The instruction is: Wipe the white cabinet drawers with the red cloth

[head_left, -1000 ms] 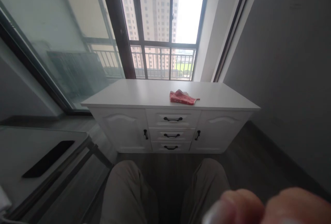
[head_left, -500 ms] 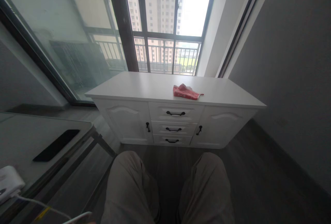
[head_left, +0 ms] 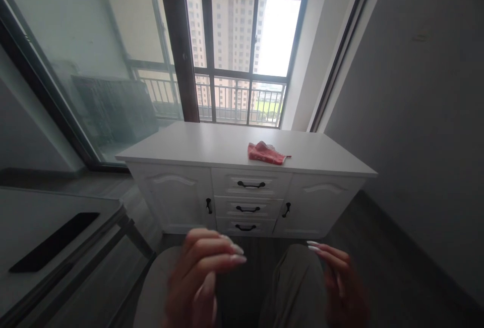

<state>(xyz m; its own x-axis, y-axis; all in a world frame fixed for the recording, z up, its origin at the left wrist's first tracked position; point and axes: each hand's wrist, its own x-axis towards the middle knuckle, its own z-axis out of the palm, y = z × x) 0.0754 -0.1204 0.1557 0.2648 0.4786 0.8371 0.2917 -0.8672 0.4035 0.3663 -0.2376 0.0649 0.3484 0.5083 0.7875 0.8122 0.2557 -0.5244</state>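
My left hand (head_left: 206,272) is raised above my left knee, its fingers loosely curved and the thumb below them, with nothing held. Over the right thigh, my right hand (head_left: 338,280) has its fingers stretched forward and is partly blurred; it appears to hold nothing. Neither hand touches the white cabinet (head_left: 181,141) in front of me. A crumpled red cloth (head_left: 266,153) with whitish edging lies on the cabinet top, beyond the reach of both hands as they stand. Black handles mark the closed drawers, such as the top drawer (head_left: 230,176).
At the left stands a table (head_left: 109,206) with a flat black object (head_left: 56,242) on it. Behind the cabinet is a dark-framed glass door (head_left: 176,40), with a balcony railing and a tall building outside. A grey wall (head_left: 416,116) runs along the right.
Both my hands have come up into view from below. The view has tilted up, so the cabinet sits lower. The white device and cable at lower left are out of view.
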